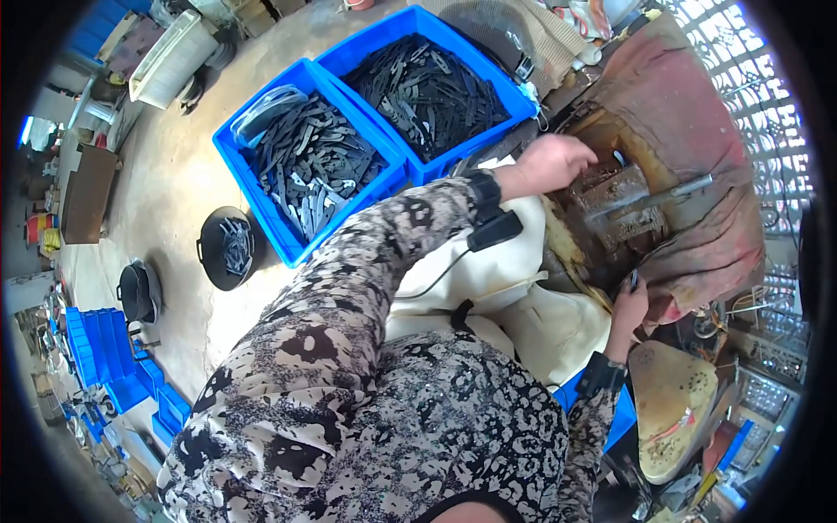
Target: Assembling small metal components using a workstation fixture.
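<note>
Soft, even daylight fills the scene, brightest on the pale concrete floor (174,183) and through the lattice (750,96) at upper right, which is nearly washed out. Shadows are weak and short. The fisheye lens bends straight edges strongly toward a black circular rim. The centre is sharp; the margins are smeared.

A rust-caked machine head (615,205), brown with grime, sits inside a worn reddish cover, a grey metal rod (676,189) jutting out to its right. The left hand (554,163) rests on its upper left edge, fingers curled over the metal. The right hand (629,307), below it, pinches a small dark flat piece (634,279) upright against the lower edge
</note>
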{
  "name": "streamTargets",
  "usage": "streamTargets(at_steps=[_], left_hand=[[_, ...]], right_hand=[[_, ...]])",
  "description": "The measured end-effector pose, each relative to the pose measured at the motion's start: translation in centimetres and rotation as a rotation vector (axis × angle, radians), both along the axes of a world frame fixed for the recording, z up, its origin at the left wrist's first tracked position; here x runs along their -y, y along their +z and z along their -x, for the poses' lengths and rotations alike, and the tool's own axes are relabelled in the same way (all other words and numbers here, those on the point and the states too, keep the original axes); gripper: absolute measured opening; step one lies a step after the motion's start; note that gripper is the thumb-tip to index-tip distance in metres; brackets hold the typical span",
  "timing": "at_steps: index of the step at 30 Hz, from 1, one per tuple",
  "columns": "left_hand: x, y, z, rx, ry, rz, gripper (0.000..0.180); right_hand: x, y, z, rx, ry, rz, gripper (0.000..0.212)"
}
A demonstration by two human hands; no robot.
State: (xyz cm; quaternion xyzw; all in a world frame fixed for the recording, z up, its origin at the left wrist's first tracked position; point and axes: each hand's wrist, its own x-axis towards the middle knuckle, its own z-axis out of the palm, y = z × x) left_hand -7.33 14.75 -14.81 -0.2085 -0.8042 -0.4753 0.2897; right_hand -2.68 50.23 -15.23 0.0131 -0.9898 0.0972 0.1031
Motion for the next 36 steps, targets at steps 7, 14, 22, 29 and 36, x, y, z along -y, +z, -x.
streamTargets(at_steps=[7,14,22,29,36], left_hand=[[12.5,-5.0,2.1,0.292,0.765,-0.239,0.022],[16.7,-9.1,5.5,0.781,0.925,-0.032,0.038],[17.0,-11.1,7.5,0.950,0.982,-0.084,0.044],[24.8,-16.0,6.0,1.182,0.566,-0.032,0.031],[23.5,-9.2,-1.4,1.152,0.424,-0.977,0.022]], right_hand=[[1.7,0.3,-0.3,-0.054,-0.053,0.029,0.027],[2.9,1.8,-1.8,-0.076,-0.086,0.026,0.032],[3.6,2.7,-1.8,0.013,-0.178,0.041,0.035],[3.8,2.3,-1.4,-0.079,-0.104,0.065,0.027],[2.7,1.8,-1.7,-0.034,-0.136,0.033,0.025]])
